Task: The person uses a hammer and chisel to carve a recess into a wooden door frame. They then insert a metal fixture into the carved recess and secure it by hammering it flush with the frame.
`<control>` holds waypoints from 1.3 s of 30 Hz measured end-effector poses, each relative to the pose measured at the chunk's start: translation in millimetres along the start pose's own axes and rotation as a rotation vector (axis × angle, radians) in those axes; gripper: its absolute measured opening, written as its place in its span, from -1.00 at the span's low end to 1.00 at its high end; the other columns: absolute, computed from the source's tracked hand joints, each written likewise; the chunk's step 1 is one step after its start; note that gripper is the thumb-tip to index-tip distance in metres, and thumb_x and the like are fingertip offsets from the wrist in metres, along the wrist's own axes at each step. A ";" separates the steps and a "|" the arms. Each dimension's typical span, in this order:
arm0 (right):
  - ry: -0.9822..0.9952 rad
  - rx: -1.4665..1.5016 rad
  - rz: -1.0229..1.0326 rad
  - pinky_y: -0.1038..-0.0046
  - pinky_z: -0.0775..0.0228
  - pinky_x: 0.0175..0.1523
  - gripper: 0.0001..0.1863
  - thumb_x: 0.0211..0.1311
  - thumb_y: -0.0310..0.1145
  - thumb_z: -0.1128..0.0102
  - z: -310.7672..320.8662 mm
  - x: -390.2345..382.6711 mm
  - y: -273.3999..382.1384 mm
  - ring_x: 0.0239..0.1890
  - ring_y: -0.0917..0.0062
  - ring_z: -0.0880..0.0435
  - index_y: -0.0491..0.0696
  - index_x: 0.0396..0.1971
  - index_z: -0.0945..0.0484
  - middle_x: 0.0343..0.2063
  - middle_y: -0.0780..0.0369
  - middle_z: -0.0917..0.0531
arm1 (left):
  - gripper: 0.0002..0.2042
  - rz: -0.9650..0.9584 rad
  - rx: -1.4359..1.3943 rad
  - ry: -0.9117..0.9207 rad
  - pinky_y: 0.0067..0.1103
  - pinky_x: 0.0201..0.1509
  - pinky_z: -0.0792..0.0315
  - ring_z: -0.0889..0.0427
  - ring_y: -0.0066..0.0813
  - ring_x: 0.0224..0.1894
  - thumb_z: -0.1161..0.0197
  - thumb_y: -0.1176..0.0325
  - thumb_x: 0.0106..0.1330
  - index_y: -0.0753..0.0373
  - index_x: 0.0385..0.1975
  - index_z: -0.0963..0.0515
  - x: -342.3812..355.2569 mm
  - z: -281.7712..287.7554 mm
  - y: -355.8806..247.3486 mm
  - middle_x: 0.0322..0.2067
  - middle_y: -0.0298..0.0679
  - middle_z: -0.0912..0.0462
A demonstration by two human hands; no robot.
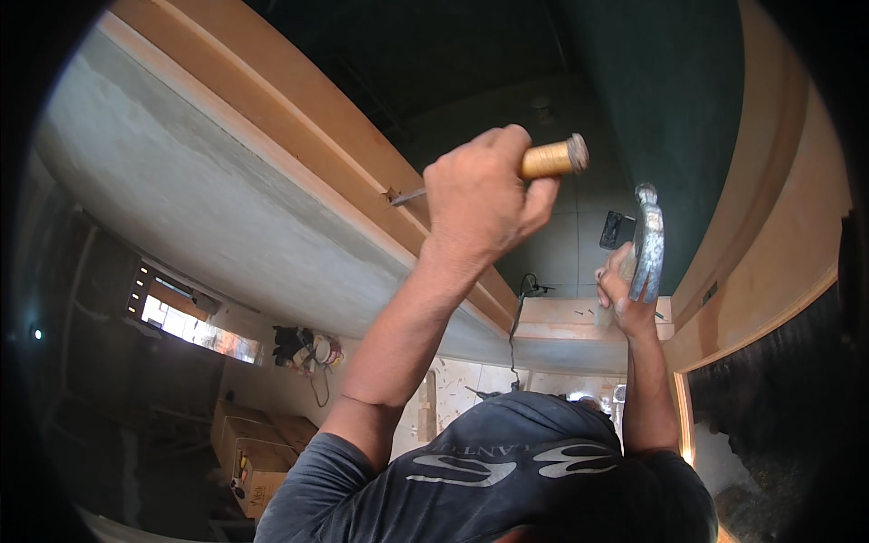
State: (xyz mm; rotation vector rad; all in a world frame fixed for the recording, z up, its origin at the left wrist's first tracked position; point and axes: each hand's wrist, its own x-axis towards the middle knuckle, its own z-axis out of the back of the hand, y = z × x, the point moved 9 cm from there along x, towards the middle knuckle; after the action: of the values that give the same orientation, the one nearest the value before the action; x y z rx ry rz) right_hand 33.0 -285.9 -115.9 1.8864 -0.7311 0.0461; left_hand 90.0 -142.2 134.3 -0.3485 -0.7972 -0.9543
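My left hand point(478, 192) is closed around a wood chisel point(550, 160) with a yellowish handle and a worn, mushroomed butt. Its blade reaches left to a small notch point(391, 195) cut in the wooden door frame point(330, 140); the tip seems to touch the wood there. On the right, my right hand point(617, 282) grips a claw hammer point(649, 242), raised and apart from the chisel. The hammer's metal head is scuffed, and my fingers hide part of its handle.
A grey wall point(226, 172) runs beside the frame on the left. Another wooden jamb point(769, 208) stands at the right. A dark case point(617, 230) lies on the tiled floor beyond the sill, which holds small screws or nails. A cable point(514, 335) crosses the sill; a cardboard box point(258, 452) stands lower left.
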 end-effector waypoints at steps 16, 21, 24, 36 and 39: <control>-0.089 -0.274 -0.078 0.48 -0.33 -0.53 -0.87 0.40 -0.37 -0.35 43.4 -32.5 -66.5 -0.56 0.60 -0.59 -0.07 -0.25 -0.58 -0.54 0.33 -0.58 | -0.66 -0.366 -0.244 0.216 -0.40 -0.45 -0.56 -0.65 -0.30 -0.33 -0.48 0.43 0.12 0.17 -0.13 -0.52 -39.9 24.8 -84.4 -0.16 -0.16 -0.54; -0.021 -0.146 -0.218 0.47 -0.27 -0.60 -0.85 0.24 -0.57 -0.31 27.1 -24.4 -59.4 -0.72 0.56 -0.44 -0.12 -0.37 -0.47 -0.59 0.28 -0.52 | -0.67 -0.357 -0.119 0.118 -0.43 -0.47 -0.54 -0.64 -0.34 -0.49 -0.50 0.46 0.14 0.10 -0.17 -0.49 -21.0 18.2 -54.5 -0.40 -0.28 -0.58; -0.070 -0.125 -0.214 0.49 -0.24 -0.59 -0.83 0.19 -0.62 -0.23 20.5 -24.9 -45.1 -0.74 0.60 -0.40 -0.12 -0.49 -0.43 -0.68 0.30 -0.45 | -0.70 -0.299 -0.064 0.061 -0.40 -0.45 -0.53 -0.65 -0.33 -0.47 -0.55 0.35 0.10 0.09 -0.29 -0.51 -14.5 17.3 -44.1 -0.49 -0.30 -0.56; -0.086 -0.057 -0.244 0.50 -0.27 -0.59 -0.79 0.23 -0.63 -0.25 27.6 -24.8 -47.4 -0.73 0.64 -0.46 -0.12 -0.53 -0.43 -0.66 0.30 -0.50 | -0.55 -0.150 0.010 0.074 -0.47 -0.58 -0.40 -0.55 -0.50 -0.66 -0.54 -0.02 0.36 0.07 -0.61 -0.47 -12.1 5.0 -19.5 -0.71 -0.36 -0.48; -0.075 -0.070 -0.237 0.51 -0.26 -0.60 -0.79 0.23 -0.62 -0.26 28.4 -23.8 -50.9 -0.73 0.64 -0.46 -0.12 -0.54 -0.43 -0.67 0.30 -0.50 | -0.50 -0.149 0.043 0.060 -0.48 -0.60 -0.37 -0.53 -0.52 -0.67 -0.50 -0.09 0.37 0.08 -0.63 -0.44 -11.2 3.4 -19.2 -0.71 -0.36 -0.48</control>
State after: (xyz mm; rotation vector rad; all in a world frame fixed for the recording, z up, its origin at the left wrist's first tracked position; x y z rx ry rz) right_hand 30.9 -286.3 -178.8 1.9034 -0.5477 -0.1987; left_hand 68.8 -144.2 127.0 -0.2245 -0.7961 -1.0806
